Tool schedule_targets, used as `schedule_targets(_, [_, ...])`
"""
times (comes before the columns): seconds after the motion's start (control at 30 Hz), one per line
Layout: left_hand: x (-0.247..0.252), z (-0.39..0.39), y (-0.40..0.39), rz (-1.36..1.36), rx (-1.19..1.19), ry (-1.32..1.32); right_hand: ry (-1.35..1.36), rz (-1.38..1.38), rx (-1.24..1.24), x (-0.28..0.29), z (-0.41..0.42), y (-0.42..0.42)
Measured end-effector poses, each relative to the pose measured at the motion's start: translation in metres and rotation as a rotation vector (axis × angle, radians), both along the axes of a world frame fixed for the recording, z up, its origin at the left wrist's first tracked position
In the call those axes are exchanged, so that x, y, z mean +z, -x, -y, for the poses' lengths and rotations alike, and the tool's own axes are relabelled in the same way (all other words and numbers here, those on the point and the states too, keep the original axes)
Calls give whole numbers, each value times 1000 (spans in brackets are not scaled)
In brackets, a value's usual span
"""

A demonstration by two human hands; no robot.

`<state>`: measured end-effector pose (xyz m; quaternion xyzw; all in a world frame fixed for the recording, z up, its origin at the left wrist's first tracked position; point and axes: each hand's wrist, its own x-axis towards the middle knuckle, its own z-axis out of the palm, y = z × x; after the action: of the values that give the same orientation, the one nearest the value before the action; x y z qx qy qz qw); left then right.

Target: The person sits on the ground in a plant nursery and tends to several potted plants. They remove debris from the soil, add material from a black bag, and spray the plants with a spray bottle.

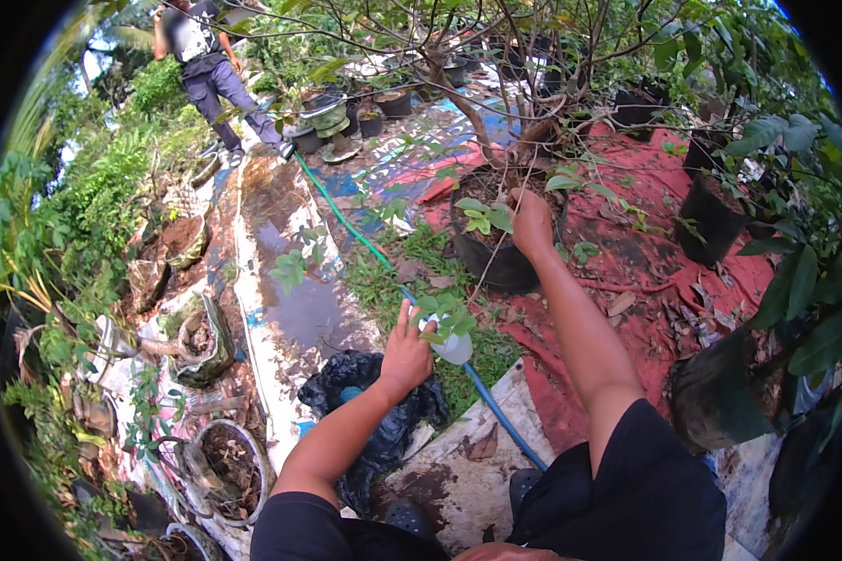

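My right hand [533, 221] is closed around a thin branch [490, 261] of a potted tree, close to its trunk [530, 140]. The tree stands in a black pot [495, 263] with soil in it. That thin branch slants down toward me and ends in a tuft of green leaves [450, 319]. Beside this tuft is my left hand [408, 354], its fingers spread; whether a fingertip touches a leaf is unclear. Below the leaves lies a white plastic container [455, 348], partly covered by them.
A blue hose [502, 414] runs past my feet, and a green hose [344, 221] stretches farther off. Near my left forearm lies a black plastic bag [386, 442]. Potted plants [709, 217] stand on red sheeting [638, 182] at right. Another person [214, 77] stands at far left.
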<state>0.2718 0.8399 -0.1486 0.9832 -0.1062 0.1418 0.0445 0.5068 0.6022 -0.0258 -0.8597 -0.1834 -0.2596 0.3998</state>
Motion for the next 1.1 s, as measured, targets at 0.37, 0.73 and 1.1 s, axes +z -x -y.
schedule_targets(0.37, [6,-5,3,75,-59,-6,-159,63,25,4,-3,-1])
schedule_targets(0.73, [1,-1,1,-24,11,17,-75,74,18,-16,1,-7])
schedule_targets(1.1, [-3,-4,0,-20,2,12,8,15,64,-23,-4,-1])
